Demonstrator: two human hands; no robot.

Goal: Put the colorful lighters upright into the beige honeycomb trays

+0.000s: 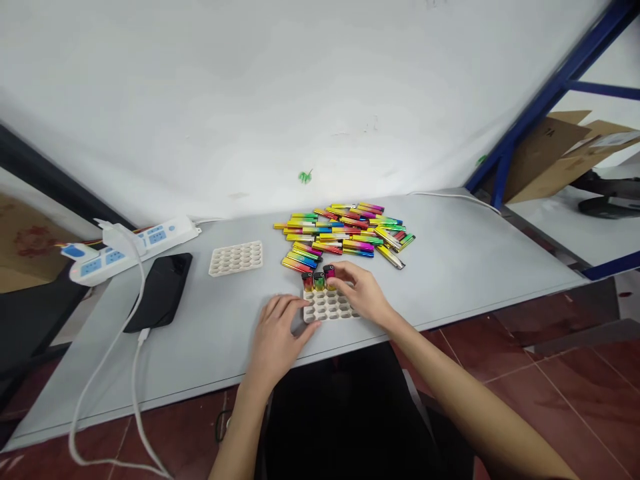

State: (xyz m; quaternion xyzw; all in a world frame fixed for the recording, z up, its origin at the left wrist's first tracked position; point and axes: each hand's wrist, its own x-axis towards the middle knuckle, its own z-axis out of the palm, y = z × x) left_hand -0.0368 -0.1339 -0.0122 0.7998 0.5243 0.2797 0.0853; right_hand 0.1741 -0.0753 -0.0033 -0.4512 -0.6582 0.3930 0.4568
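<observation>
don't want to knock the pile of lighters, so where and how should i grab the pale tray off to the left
Take the tray by its long front and back edges, near the middle, probably with the left hand, from above and the left. It lies flat, looks narrower front to back, and the pile of lighters lies to its right.

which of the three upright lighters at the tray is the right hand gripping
The magenta-topped lighter, at the row's right end: the right hand pinches it, while the red lighter and green lighter stand untouched in the tray.
</observation>
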